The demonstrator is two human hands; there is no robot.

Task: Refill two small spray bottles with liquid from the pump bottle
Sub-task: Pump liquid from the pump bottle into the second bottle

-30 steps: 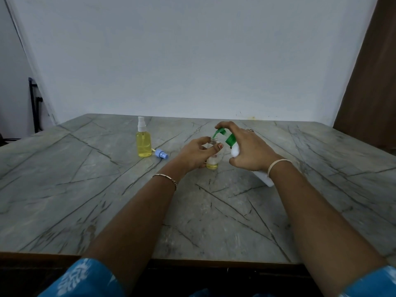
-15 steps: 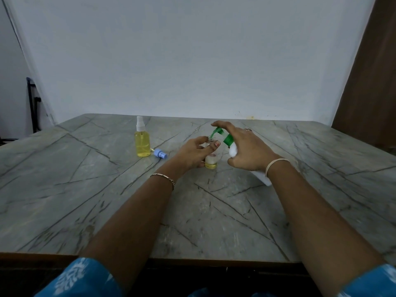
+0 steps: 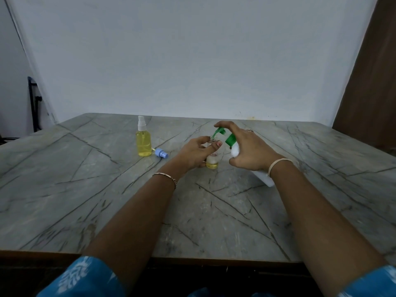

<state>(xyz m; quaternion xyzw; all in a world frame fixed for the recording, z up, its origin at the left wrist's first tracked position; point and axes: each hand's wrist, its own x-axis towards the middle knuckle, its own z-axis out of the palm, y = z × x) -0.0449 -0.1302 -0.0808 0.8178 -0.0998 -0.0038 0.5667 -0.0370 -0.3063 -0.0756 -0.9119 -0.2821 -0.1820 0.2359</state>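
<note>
All the action sat around the open small bottle point(image 3: 212, 163). It stood uncapped on the marble table point(image 3: 85, 200) with just a shallow yellow layer at the bottom and something pale, maybe foamy, above it. The left hand point(image 3: 196, 154) was wrapped around it from the left, thumb and fingers curled on the neck and body. My guess is that was to stop such a light little thing tipping while liquid went in.

The pump bottle point(image 3: 262, 177), white with a green collar, leaned in from the right of that small bottle. Its base pointed back toward the person and its green pump head point(image 3: 220, 131) sat right over the small bottle's mouth. The tilt looked deliberate to me, since it put the nozzle over a really narrow opening. The right hand point(image 3: 248, 151) gripped the pump bottle's shoulder, thumb underneath, with the index finger stretched over the pump head. It was either about to press or already pressing, and I couldn't tell if anything was actually coming out.

Well to the left of the open bottle stood the other spray bottle point(image 3: 143, 144), white sprayer on and nearly full of yellow liquid, so I'd call that one done. Between the two, lying on its side just beside the full one, was a blue spray cap point(image 3: 161, 153). That was presumably the open bottle's top, parked within reach for screwing back on. I'd say the job was a bit past halfway, with the second fill barely started.
</note>
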